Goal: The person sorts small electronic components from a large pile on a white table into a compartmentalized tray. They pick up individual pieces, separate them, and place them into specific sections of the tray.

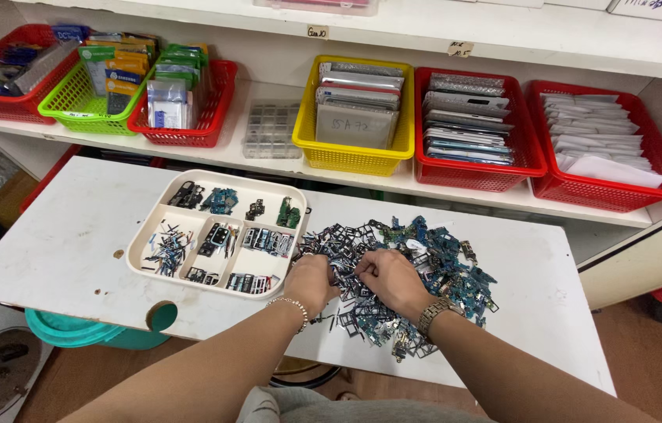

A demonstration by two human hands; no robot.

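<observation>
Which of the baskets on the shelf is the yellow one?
The yellow basket stands mid-shelf, holding upright flat grey packets. Its neighbours to the right are red; further left are red ones and a green one.

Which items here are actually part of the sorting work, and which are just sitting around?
In use:
- left hand and right hand, both in the pile of small electronic parts
- white divided tray, partly filled

Lying about:
- yellow basket
- red baskets
- green basket
- clear compartment box

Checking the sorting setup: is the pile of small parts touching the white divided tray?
Cannot tell. In the head view the pile of small parts reaches right up to the white divided tray at its right edge, but no clear contact or gap shows.
</observation>
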